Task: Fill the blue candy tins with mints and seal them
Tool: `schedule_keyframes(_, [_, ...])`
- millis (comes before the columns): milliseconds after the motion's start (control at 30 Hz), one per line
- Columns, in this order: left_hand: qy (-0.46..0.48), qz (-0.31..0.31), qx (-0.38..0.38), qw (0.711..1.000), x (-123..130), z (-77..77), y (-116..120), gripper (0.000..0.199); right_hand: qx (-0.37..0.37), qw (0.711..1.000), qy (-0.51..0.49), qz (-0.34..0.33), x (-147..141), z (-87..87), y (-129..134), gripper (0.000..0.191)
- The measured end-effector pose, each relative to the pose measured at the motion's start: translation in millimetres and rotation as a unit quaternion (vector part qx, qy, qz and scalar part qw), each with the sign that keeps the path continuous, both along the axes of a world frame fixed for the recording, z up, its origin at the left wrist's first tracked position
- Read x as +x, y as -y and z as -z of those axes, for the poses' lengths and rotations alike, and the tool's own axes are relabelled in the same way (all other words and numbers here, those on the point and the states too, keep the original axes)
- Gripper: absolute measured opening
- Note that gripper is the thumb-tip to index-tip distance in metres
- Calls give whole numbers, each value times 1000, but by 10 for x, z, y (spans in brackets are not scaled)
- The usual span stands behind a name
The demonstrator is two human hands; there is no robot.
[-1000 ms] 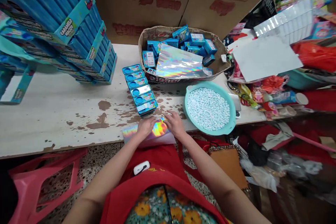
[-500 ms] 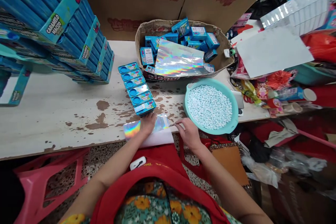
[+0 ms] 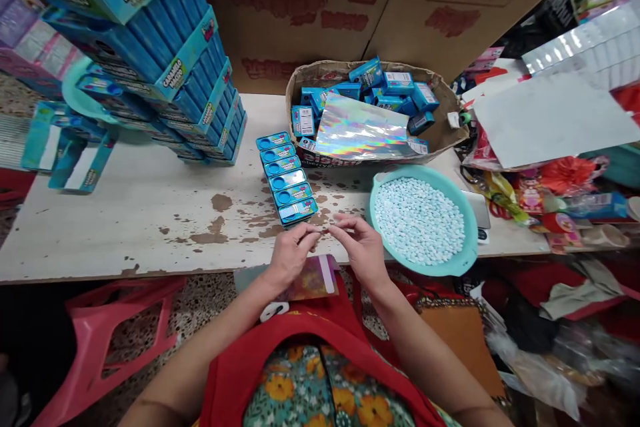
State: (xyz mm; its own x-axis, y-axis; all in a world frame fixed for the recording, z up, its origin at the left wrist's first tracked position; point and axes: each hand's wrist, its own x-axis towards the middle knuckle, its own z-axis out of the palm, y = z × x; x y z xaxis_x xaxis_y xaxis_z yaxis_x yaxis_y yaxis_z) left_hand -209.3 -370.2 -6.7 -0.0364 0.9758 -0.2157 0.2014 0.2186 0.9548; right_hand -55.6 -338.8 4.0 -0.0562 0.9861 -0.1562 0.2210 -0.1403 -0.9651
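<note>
My left hand (image 3: 293, 255) and my right hand (image 3: 361, 251) meet fingertip to fingertip above the table's front edge. Both are pinched; whatever lies between the fingers is too small to make out. Below them, a shiny translucent sheet (image 3: 313, 278) with a pale strip lies over my lap. Just beyond my left hand, a slanting row of blue tins (image 3: 290, 195) rests on the table. Close to my right hand stands a turquoise bowl (image 3: 473, 240) full of small pale blue pieces.
A cut-down carton (image 3: 450, 130) behind holds blue packs and a holographic sheet (image 3: 363, 127). Tall stacks of blue boxes (image 3: 175, 77) rise on the left of the white table (image 3: 150, 213). At the right are a white sheet (image 3: 545, 120) and mixed packaging. A pink stool (image 3: 93, 347) stands below left.
My left hand has left the end of the tin row and come together with my right hand. The shiny sheet has shifted off the table edge toward my lap. The camera view has shifted.
</note>
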Motion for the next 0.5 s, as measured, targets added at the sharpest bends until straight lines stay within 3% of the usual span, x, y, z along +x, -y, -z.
schedule_keyframes(133, [30,-64,-16,997,-385,-79,-94,25,55,998,14,11,-399,43,-201,20])
schedule_keyframes(267, [-14,-104,24,994,-732,-53,-292,26,143,985,95,21,-783,127,-481,12])
schedule_keyframes(367, [-24,-92,32,995,-823,53,-444,17,169,976,134,25,-935,203,-610,9])
schedule_keyframes(500, [86,-98,-3,991,-773,182,-522,19,166,978,127,27,-955,255,-604,7])
